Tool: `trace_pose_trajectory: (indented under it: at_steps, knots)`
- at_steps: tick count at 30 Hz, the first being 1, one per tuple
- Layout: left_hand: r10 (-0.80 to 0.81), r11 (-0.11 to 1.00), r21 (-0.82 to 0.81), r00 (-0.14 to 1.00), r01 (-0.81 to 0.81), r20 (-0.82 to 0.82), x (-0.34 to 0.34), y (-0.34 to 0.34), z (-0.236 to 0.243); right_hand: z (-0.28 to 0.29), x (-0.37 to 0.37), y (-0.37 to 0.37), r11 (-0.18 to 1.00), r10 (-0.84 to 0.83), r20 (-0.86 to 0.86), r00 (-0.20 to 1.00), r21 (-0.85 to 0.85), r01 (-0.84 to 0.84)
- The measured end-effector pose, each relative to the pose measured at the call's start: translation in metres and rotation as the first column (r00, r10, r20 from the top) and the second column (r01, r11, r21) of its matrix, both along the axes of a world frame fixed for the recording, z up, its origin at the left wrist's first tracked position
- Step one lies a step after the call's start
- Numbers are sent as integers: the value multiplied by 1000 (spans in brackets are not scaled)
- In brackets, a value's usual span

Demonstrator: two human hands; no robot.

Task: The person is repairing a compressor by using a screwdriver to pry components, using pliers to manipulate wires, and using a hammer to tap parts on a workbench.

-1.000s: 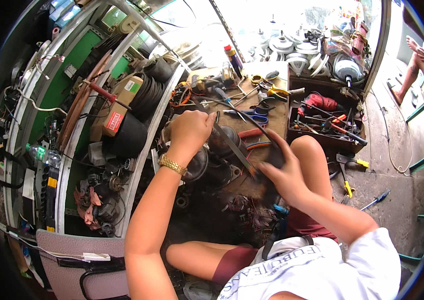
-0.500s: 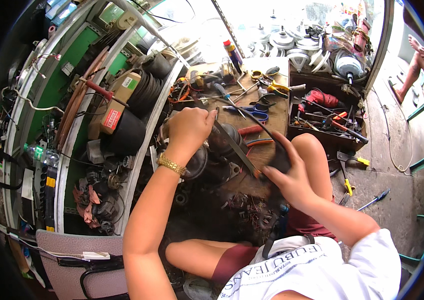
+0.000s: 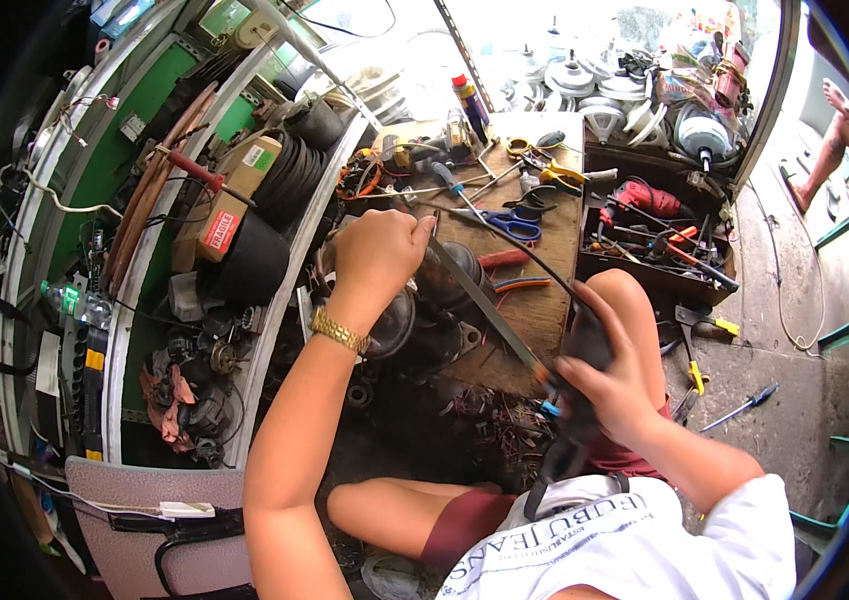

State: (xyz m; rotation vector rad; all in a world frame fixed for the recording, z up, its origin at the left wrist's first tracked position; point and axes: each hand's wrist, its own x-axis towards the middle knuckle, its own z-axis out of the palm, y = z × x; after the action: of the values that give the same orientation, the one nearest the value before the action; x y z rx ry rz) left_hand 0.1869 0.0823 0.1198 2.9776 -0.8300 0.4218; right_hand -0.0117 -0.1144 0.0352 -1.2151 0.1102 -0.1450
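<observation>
My left hand [image 3: 380,252], with a gold watch on its wrist, is closed at the upper end of a hacksaw-like tool. Its flat grey blade [image 3: 485,302] slants down to an orange-tinted end at my right hand [image 3: 613,385]. A thin, curved black bar [image 3: 535,255] runs above the blade between both hands. My right fingers wrap round a dark grip at the lower end, partly hidden. Beneath the blade sits a dark round motor-like part [image 3: 445,272], beside a red handle [image 3: 505,258]. Blue-handled scissors [image 3: 520,225] lie beyond on the wooden board [image 3: 563,140].
A toolbox [image 3: 660,275] with a red drill [image 3: 637,202] stands right of the board. Yellow-handled pliers [image 3: 697,375] and a screwdriver [image 3: 745,406] lie on the floor. Crowded shelves [image 3: 290,285] line the left. Another person's leg [image 3: 830,160] shows far right.
My right hand has moved slightly down and right with the lower end of the blade. More blade shows between my hands; my left hand stays nearly in place.
</observation>
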Motion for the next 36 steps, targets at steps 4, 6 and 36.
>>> trace_pose_trajectory:
  at_steps: [4, 6, 36]
  knots:
    - [-35, 999, 3, 999, 35, 20, -5, -2, 4, -4, -5, 1, 998, 1, -20, 1000, 68, 0]
    - [-94, 996, -1, 995, 94, 39, -5, -20, 2, -25, 69, 24, 990, -125, 28, 992, -57, 126]
    - [-103, 994, -29, 993, 105, 58, -1, -22, 6, -15, 97, 32, 988, -154, 62, 986, 6, 154]
